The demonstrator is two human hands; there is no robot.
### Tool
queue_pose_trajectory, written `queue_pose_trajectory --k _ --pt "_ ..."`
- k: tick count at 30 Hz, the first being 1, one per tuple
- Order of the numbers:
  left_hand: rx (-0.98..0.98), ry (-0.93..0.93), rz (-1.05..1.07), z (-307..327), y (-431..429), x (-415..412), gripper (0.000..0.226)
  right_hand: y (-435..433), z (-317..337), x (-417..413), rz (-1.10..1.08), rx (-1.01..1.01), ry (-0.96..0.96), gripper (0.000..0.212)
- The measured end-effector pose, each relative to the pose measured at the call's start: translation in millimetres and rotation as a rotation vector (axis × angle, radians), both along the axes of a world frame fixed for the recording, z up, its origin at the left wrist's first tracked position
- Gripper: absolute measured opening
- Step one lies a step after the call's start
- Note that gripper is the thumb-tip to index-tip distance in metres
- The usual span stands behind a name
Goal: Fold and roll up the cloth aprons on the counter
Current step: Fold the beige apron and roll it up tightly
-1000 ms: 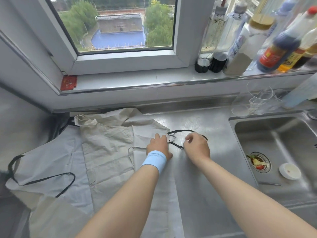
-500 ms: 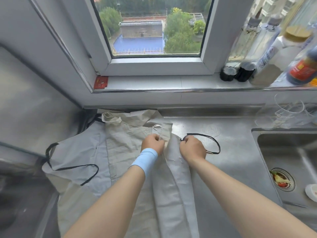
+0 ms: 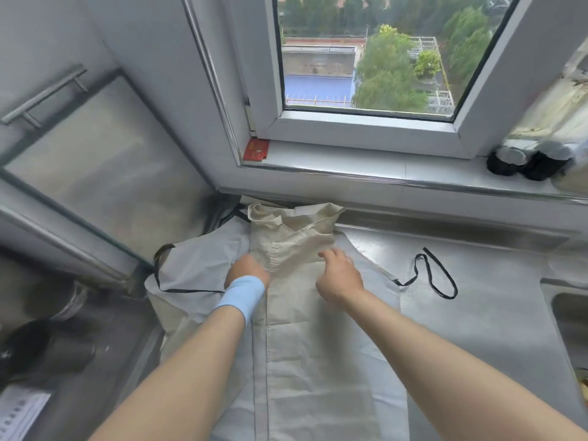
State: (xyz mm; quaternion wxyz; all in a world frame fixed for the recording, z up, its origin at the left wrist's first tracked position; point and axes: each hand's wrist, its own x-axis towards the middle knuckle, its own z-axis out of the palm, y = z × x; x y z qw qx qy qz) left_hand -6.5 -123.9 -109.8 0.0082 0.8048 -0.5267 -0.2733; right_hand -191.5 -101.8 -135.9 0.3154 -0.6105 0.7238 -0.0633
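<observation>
Left hand (image 3: 246, 270), with a blue wristband (image 3: 241, 297) at the wrist, lies knuckles-up on the left edge of the beige apron (image 3: 296, 246). Its fingers are tucked under and out of sight, so I cannot tell whether it grips the cloth or only presses on it. Right hand (image 3: 339, 276) rests on the same apron's right side with its fingers loosely bent, the tips touching the fabric; no pinched fold shows. The beige apron lies lengthwise on top of a grey apron (image 3: 197, 259), which spreads out past it on both sides over the steel counter (image 3: 477, 313). The beige apron's upper end is bunched against the back wall below the sill (image 3: 350, 163). A black strap (image 3: 187, 290) runs along the grey apron's left part, just beside the left hand. A second strap loop (image 3: 428, 253) trails from the grey apron's right edge onto bare counter, apart from the right hand. A red card (image 3: 256, 149) sits at the window corner, two dark jars (image 3: 528, 160) stand on the sill, and a sink (image 3: 569, 316) shows at the right edge.
</observation>
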Motion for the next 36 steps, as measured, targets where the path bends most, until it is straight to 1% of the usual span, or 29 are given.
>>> queue_pose_trajectory --k 1,2,4,5,6,8,10,12,13,14,15,16,18,19,20,21,23,24,26,27,29,30,32,33,35,36 --pt "-0.080 0.020 -0.039 -1.1 -6.6 -3.4 0.021 -5.1 -4.3 0.9 0.088 0.040 0.053 0.067" --pt "-0.165 0.029 -0.092 -2.4 -13.0 -8.6 0.021 -10.2 -8.0 1.5 0.169 0.069 0.102 0.071" --pt "-0.326 0.021 -0.209 -4.7 -26.6 -22.2 0.026 -20.0 -15.5 1.8 0.306 0.103 0.164 0.067" --pt "-0.395 0.005 -0.264 -4.6 -33.8 -29.6 0.029 -24.0 -18.1 1.6 0.326 0.104 0.163 0.061" --pt "-0.429 -0.015 -0.318 -3.1 -42.2 -37.8 0.031 -28.5 -20.5 0.6 0.300 0.076 0.147 0.054" --pt "-0.419 -0.039 -0.413 0.1 -62.2 -54.5 0.034 -39.0 -24.5 -4.2 0.126 -0.050 0.083 0.042" --pt "-0.375 -0.051 -0.489 4.0 -78.8 -71.1 0.035 -47.7 -22.6 -8.8 -0.117 -0.170 -0.017 0.035" --pt "-0.323 -0.050 -0.553 5.1 -96.8 -91.1 0.036 -63.2 -18.3 -17.7 -0.401 -0.193 -0.181 0.038" --pt "-0.280 -0.046 -0.565 5.3 -103.1 -100.8 0.037 -71.0 -15.9 -22.1 -0.507 -0.173 -0.281 0.044" --pt "-0.238 -0.052 -0.568 6.2 -107.6 -109.1 0.037 -78.2 -13.8 -27.3 -0.544 -0.151 -0.380 0.050" --pt "-0.202 -0.067 -0.562 6.8 -112.2 -116.4 0.035 -85.0 -11.1 -32.6 -0.504 -0.134 -0.464 0.056" --pt "-0.173 -0.080 -0.552 6.8 -115.9 -121.8 0.032 -90.5 -9.2 -36.8 -0.419 -0.127 -0.523 0.062" --pt "-0.125 -0.097 -0.527 5.9 -121.7 -126.4 0.027 -95.5 -10.2 -43.6 -0.257 -0.133 -0.585 0.074" --pt "-0.118 -0.099 -0.508 5.7 -124.3 -127.2 0.025 -96.3 -11.3 -46.6 -0.232 -0.136 -0.615 0.078" --pt "-0.128 -0.083 -0.477 5.6 -126.3 -125.9 0.024 -95.9 -11.9 -48.3 -0.251 -0.140 -0.636 0.079" --pt "-0.143 -0.048 -0.434 5.3 -128.3 -123.5 0.021 -94.1 -10.9 -48.5 -0.304 -0.145 -0.629 0.075" --pt "-0.171 0.065 -0.332 6.5 -129.7 -117.9 0.015 -88.5 -11.8 -48.4 -0.412 -0.143 -0.571 0.053" --pt "-0.184 0.138 -0.283 7.6 -129.0 -114.8 0.015 -84.6 -14.7 -48.8 -0.442 -0.109 -0.537 0.045" --pt "-0.235 0.302 -0.196 9.3 -128.1 -108.2 0.016 -77.4 -19.8 -47.2 -0.443 0.007 -0.504 0.051" --pt "-0.267 0.385 -0.146 11.6 -127.9 -104.5 0.014 -75.2 -22.3 -46.8 -0.425 0.039 -0.497 0.044" --pt "-0.319 0.522 -0.033 19.6 -128.6 -97.7 0.011 -70.4 -24.8 -45.7 -0.413 0.030 -0.505 0.020" --pt "-0.337 0.563 0.015 23.1 -129.9 -94.2 0.009 -68.6 -25.7 -46.5 -0.424 0.016 -0.524 0.016" --pt "-0.355 0.586 0.056 26.7 -131.7 -89.1 0.007 -65.7 -22.3 -48.5 -0.437 0.001 -0.539 0.014" --pt "-0.358 0.580 0.054 26.9 -130.6 -88.2 0.008 -64.8 -19.3 -49.8 -0.413 -0.010 -0.510 0.014" --pt "-0.378 0.536 0.020 25.8 -123.7 -88.8 0.011 -63.1 -14.3 -52.7 -0.358 -0.044 -0.412 0.017" --pt "-0.423 0.477 -0.019 24.2 -117.5 -88.7 0.014 -60.8 -12.6 -54.0 -0.337 -0.080 -0.339 0.023"
